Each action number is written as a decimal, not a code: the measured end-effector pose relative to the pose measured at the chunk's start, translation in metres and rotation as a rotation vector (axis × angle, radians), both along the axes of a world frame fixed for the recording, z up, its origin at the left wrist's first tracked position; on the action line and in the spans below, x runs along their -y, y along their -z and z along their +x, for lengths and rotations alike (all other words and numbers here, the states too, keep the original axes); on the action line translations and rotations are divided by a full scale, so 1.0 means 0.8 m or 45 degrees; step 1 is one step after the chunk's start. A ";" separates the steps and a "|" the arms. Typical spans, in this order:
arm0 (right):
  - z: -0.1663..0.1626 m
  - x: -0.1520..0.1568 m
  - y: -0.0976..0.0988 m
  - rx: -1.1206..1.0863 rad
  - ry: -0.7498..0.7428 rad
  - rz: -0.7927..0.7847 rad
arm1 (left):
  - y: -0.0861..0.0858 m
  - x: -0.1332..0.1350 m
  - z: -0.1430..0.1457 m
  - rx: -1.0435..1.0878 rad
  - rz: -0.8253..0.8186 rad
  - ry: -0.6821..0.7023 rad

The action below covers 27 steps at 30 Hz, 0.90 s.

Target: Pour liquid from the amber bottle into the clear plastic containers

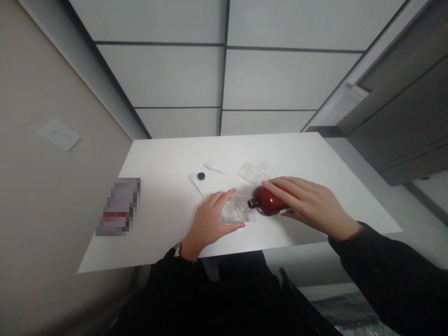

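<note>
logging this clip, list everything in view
rectangular table: 1, white, centre
glossy bottle: 1, red-brown, table right
transparent containers: 2, clear, mid-table, farther back
pump heads: 2, white, left of containers
round cap: 1, black, beside nearer pump
pixelated object: 1, pinkish-grey, table left
socket plate: 1, white, left wall
panelled backdrop: 1, whitish, rear
seamed panelling: 1, grey, far right
watch: 1, silver, left wrist
sleeves: 2, black, both arms
left hand: 1, bare, at nearer container
right hand: 1, bare, around bottle

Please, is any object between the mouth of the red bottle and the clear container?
Nothing visible: the red bottle, in the right hand, points its neck at the clear container; the left hand leaves that side open.
</note>
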State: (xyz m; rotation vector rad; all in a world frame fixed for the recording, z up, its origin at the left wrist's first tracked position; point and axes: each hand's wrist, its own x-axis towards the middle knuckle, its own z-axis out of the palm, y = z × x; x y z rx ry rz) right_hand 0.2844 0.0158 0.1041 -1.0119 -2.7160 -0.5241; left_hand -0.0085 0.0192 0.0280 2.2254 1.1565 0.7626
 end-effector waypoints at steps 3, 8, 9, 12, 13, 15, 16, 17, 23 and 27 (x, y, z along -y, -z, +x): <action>0.000 0.000 -0.001 0.003 0.008 -0.003 | -0.001 0.000 0.000 -0.007 -0.002 -0.002; 0.000 0.000 -0.003 -0.007 -0.022 0.015 | -0.001 0.000 0.000 -0.013 0.004 -0.003; 0.000 0.000 -0.003 -0.008 -0.026 0.018 | 0.000 0.000 0.000 -0.016 0.004 -0.004; -0.001 0.000 -0.004 -0.007 -0.024 0.032 | 0.001 0.000 -0.001 -0.017 0.003 -0.007; -0.002 0.000 -0.005 -0.003 -0.023 0.037 | 0.001 0.000 -0.001 -0.017 0.003 -0.007; -0.002 0.000 -0.006 0.002 -0.023 0.042 | 0.002 0.000 -0.001 -0.016 0.003 -0.004; -0.002 0.000 -0.006 0.005 -0.024 0.043 | 0.002 -0.001 -0.001 -0.017 0.003 -0.002; -0.002 0.000 -0.006 0.010 -0.023 0.042 | 0.002 0.000 -0.001 -0.018 0.004 -0.001; 0.000 0.000 -0.006 0.024 -0.005 0.032 | 0.001 0.000 -0.001 -0.014 0.014 -0.005; 0.003 -0.001 -0.005 0.033 -0.002 0.017 | 0.000 0.000 0.000 -0.018 0.015 -0.004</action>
